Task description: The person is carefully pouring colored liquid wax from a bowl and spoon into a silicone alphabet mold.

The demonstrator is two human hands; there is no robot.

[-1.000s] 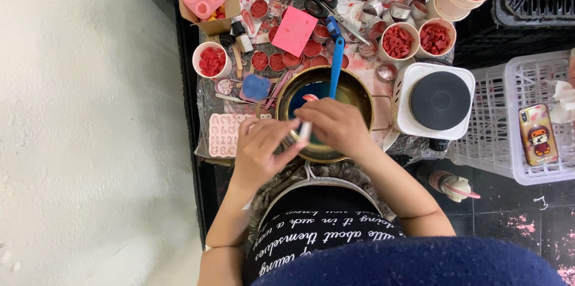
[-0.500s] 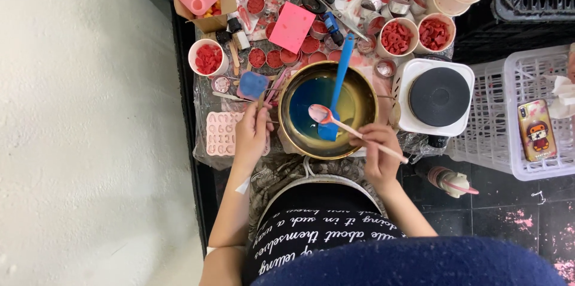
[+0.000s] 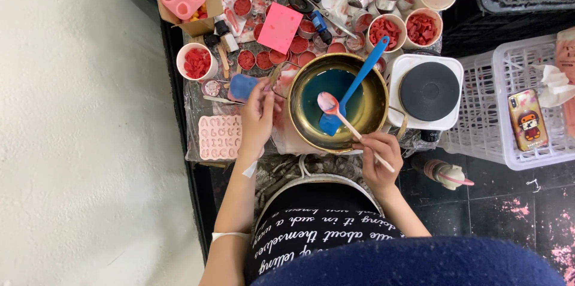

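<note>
From the head camera, the right hand [image 3: 378,157] sits at the near rim of the gold bowl [image 3: 296,119], fingers closed round the stem of a pink spoon [image 3: 331,106] whose bowl hangs over the blue liquid inside. A blue spatula [image 3: 353,85] leans in the bowl, its handle crossing the far rim. The left hand [image 3: 257,119] is just left of the bowl, fingers curled and pinching something small; what it is I cannot tell. Beside its wrist lies a pink letter mould [image 3: 219,137], and a small blue piece [image 3: 242,86] lies by its fingertips. Room is tight: red-filled cups [image 3: 196,62] crowd the far side, a white hot plate [image 3: 426,91] touches the bowl's right side, and the table edge runs along the left
</note>
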